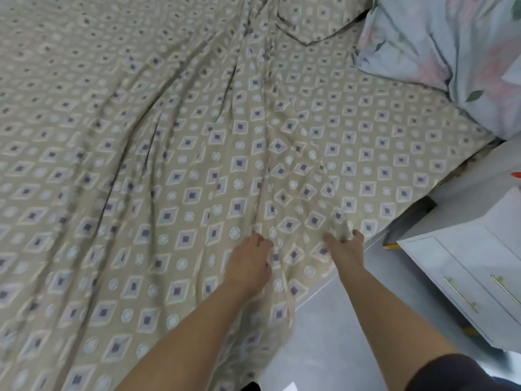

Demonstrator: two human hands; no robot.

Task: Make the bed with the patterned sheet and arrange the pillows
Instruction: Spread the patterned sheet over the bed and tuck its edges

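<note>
Sheet (197, 165) spread over bed, near edge hanging toward floor (338, 334) at lower right. Pillow (451, 46) on sheet at far right corner; second pillow (315, 21) just left of it, at far edge. Drawer unit (465, 266) on floor, right of bed. Left hand (249, 261) on sheet near its edge; right hand (345, 249) just right of it, pinching sheet edge.
</note>
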